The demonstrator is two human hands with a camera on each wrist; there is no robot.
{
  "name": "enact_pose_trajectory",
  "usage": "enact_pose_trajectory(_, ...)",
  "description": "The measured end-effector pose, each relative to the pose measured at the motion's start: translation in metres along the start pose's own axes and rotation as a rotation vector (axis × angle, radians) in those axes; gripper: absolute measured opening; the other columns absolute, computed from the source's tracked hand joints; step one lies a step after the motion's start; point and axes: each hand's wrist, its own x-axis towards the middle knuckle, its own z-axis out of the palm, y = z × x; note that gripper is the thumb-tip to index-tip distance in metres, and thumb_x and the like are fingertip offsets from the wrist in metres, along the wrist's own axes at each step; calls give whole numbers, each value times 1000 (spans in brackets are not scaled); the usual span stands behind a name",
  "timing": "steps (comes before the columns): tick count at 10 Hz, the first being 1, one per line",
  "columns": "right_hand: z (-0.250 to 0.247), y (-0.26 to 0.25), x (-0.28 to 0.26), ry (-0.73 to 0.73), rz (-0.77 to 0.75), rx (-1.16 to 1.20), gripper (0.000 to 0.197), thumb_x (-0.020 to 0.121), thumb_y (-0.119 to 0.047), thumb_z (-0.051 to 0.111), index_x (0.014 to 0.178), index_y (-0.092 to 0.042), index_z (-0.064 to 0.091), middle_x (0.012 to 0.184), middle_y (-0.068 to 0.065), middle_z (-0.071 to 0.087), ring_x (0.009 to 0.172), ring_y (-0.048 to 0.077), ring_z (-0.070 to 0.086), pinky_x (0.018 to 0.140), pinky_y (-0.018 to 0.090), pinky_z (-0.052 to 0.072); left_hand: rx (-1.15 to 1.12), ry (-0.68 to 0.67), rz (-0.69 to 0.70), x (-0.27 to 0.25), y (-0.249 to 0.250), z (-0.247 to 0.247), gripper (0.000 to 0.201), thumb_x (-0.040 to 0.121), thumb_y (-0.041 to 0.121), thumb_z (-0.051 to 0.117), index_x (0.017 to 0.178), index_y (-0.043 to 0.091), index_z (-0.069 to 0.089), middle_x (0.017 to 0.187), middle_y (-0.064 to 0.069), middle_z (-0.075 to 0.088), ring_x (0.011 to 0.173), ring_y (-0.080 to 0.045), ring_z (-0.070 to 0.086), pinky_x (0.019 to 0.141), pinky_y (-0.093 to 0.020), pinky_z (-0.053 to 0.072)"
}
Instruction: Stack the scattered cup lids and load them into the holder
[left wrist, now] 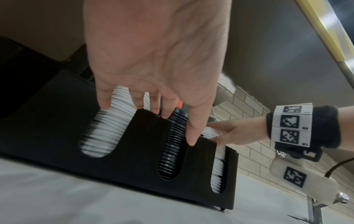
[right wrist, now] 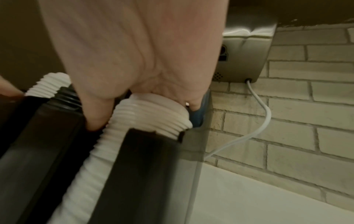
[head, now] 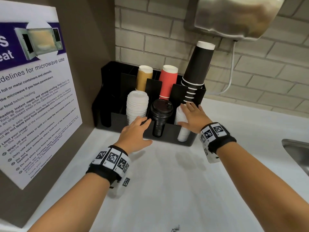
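The right hand (head: 194, 117) lay flat on top of the right white lid stack (head: 182, 129), fingers straight and thumb down its side, in the right slot of the black holder (head: 168, 139). The left hand (head: 135, 133) hovered with its grip spread and relaxed, holding nothing, just before the left white lid stack (head: 137, 106). Ribbed black lids (head: 160, 114) filled the middle slot. Tan (head: 143, 77), red (head: 168, 81) and black cups (head: 197, 67) stood behind. The holder sat on a white counter (head: 167, 190) against a brick wall.
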Motion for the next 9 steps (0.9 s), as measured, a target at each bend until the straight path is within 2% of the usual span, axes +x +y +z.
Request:
enact_pose_trajectory(2,12,-11,-10,71,22,-89,74,97,-32,52,151,-5,10,157,18,13,145,34,14,118,42,15,8,-7,3,1,0,-1,84,88,40,66,156,26,18,159,5,17,145,-15,20,113,-44,25)
enact_pose_trajectory(3,14,-15,-13,75,40,-107,72,97,-26,48,151,-4,7,158,18,11,145,34,12,118,42,13,14,-18,-1,1,0,-2,84,89,40,66,156,26,18,159,5,16,145,-15,20,113,-43,25)
enact_pose_trajectory(4,14,-16,-15,15,58,-77,74,97,-24,47,152,-4,2,159,18,4,146,35,6,119,42,8,21,-38,-5,1,0,-5,84,89,40,65,156,27,16,159,6,15,145,-14,18,114,-44,23)
enact_pose_trajectory(5,5,-12,-18,-81,31,40,87,92,-26,57,152,-6,-3,160,17,-4,148,33,-2,119,40,5,29,-73,-1,2,-1,-8,85,89,40,64,156,27,14,159,7,14,146,-13,16,114,-42,21)
enact_pose_trajectory(6,-17,-3,-22,-91,45,356,85,89,-14,61,152,-6,5,159,17,8,146,30,9,114,29,11,58,-113,1,3,-1,-12,85,88,41,64,156,28,14,159,7,13,146,-14,14,114,-43,20)
enact_pose_trajectory(7,-30,8,-24,-5,132,509,74,91,-4,54,152,-5,13,158,14,17,144,27,21,113,27,17,91,-147,0,8,-2,-17,84,88,43,63,156,29,15,160,8,14,146,-15,15,113,-43,20)
enact_pose_trajectory(9,-22,-2,-42,45,165,546,67,92,-3,51,151,-7,20,156,14,23,142,28,26,111,28,21,73,-152,20,8,-2,-19,84,89,43,63,155,28,15,161,6,13,146,-17,17,114,-43,22)
